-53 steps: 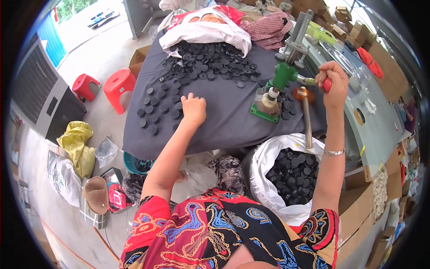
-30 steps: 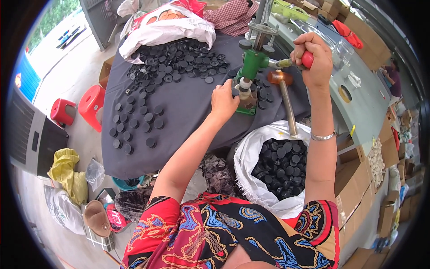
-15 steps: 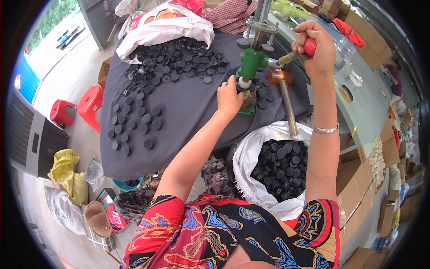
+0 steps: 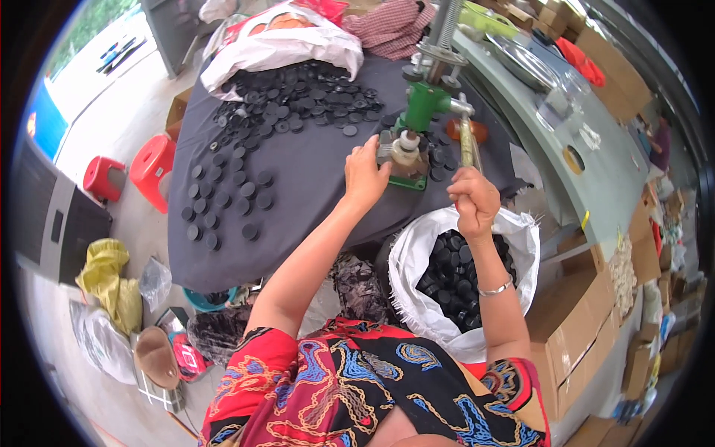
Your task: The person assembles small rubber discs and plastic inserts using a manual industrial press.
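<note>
A green hand press (image 4: 421, 109) with a long lever (image 4: 467, 145) stands on the cloth-covered table. My right hand (image 4: 477, 200) is closed round the lever's lower end, which hangs down toward me; its red knob is hidden by the fingers. At the press's left side is my left hand (image 4: 365, 177), thumb and fingers apart, fingertips by a clear plastic piece (image 4: 385, 146) at the base. A pale plunger (image 4: 407, 144) sits low over the base. Behind the lever, a mallet with an orange head (image 4: 474, 132) lies on the table.
Loose black round caps (image 4: 298, 104) spill from a white bag (image 4: 287, 48) across the dark cloth (image 4: 298, 201). An open white sack (image 4: 410, 298) of black caps stands below the press. Red stools (image 4: 153, 167) are at the left, a grey-green table (image 4: 588, 164) at the right.
My right hand has swung the lever from raised at the upper right down toward me. My left hand has drawn slightly left and back from the press base.
</note>
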{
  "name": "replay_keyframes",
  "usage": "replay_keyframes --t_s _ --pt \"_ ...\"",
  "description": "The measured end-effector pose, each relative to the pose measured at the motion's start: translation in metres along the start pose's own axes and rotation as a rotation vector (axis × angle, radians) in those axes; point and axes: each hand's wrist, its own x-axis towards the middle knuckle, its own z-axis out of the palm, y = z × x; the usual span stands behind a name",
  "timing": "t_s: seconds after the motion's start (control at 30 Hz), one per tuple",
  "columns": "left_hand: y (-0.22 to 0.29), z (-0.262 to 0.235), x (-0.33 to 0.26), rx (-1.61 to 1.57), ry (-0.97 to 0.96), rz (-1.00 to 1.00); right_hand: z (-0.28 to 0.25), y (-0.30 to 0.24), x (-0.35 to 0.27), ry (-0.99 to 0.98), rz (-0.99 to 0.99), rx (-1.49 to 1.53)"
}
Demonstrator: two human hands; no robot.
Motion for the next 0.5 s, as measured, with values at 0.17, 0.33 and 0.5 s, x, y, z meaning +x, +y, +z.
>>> replay_keyframes --t_s 0.17,0.33,0.5 --pt "-0.02 -0.058 -0.013 0.184 0.07 0.014 -0.003 -0.001 0.004 -0.08 0.045 -0.018" --pt "-0.033 -0.106 -0.022 0.275 0.16 0.064 -0.015 -0.014 0.02 -0.083 0.277 0.056" --pt "-0.053 -0.129 -0.021 0.386 0.176 -0.011 -0.021 -0.021 0.069 0.01 0.382 0.272"
